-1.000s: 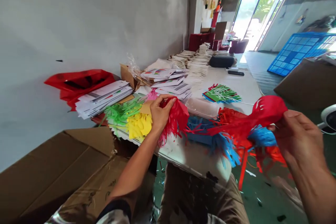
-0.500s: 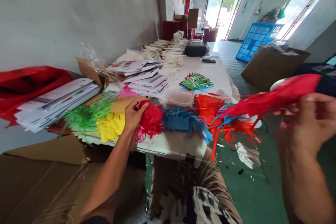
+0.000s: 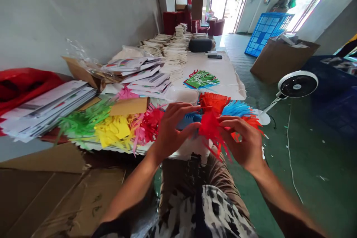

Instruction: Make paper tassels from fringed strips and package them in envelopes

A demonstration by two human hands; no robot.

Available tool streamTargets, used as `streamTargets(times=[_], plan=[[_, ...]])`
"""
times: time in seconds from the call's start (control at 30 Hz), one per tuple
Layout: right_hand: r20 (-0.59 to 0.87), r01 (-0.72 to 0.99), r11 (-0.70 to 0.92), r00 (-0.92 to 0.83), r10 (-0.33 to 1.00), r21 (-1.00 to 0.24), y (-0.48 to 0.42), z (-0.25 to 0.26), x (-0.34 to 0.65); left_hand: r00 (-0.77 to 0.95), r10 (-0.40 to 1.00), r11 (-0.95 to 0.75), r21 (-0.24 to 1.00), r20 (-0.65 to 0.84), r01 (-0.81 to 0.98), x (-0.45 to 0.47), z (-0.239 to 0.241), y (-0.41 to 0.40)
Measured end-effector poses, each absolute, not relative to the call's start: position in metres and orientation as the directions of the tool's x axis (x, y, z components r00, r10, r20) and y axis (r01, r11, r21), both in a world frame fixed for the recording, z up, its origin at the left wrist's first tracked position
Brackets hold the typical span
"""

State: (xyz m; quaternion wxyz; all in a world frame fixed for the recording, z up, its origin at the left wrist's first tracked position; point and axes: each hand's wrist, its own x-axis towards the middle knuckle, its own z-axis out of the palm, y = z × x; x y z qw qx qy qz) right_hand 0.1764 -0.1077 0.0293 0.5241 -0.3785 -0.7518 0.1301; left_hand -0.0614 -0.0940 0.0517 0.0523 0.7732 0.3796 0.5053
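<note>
As the red fringe, pinched by your right fingers beside your spread left fingers, looks light, limp and tearable, hold its uncut end.

Tassel sits between the hands; packets lie left, fan right.

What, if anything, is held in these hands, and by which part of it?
A red fringed piece: the right hand pinches its upper part, on the picture's right. Whether the left hand also grips it cannot be told.
</note>
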Motion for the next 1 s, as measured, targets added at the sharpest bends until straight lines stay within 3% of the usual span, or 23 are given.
streamTargets(times=[0.1,0.2,0.33,0.43,0.53,0.63,0.8,0.9,1.0], plan=[[0.68,0.425,0.703,-0.235,0.694,-0.57,-0.114,0.03,0.175,0.242,0.631,-0.738,0.476,0.737,0.478,-0.046,0.046,-0.092],[0.66,0.422,0.7,-0.266,0.703,-0.576,-0.115,0.029,0.179,0.239,0.709,-0.695,0.601,0.663,0.394,-0.041,0.041,-0.091],[0.547,0.523,0.547,-0.174,0.819,-0.653,-0.113,0.022,0.194,0.214,0.896,-0.417,0.903,0.389,0.103,-0.044,0.034,-0.091],[0.522,0.557,0.493,-0.12,0.844,-0.668,-0.112,0.016,0.203,0.237,0.938,-0.236,0.967,0.252,-0.095,-0.049,0.03,-0.089],[0.527,0.485,0.59,-0.276,0.804,-0.646,-0.114,0.018,0.203,0.442,0.888,-0.099,0.991,0.127,-0.087,-0.049,0.034,-0.088],[0.429,0.376,0.597,-0.443,0.787,-0.709,-0.112,0.023,0.198,0.585,0.81,-0.035,0.999,0.039,-0.018,-0.046,0.044,-0.086],[0.137,0.126,0.238,-0.531,0.836,-0.963,-0.105,0.022,0.197,0.706,0.701,0.132,0.991,-0.1,0.009,-0.054,0.03,-0.074],[0.072,0.054,0.116,-0.513,0.855,-0.992,-0.101,0.021,0.199,0.8,0.577,0.215,0.975,-0.165,0.046,-0.059,-0.002,-0.072],[0.028,0.105,0.096,-0.517,0.856,-0.99,-0.094,0.021,0.2,0.841,0.504,0.216,0.972,-0.194,0.095,-0.057,-0.032,-0.077]])
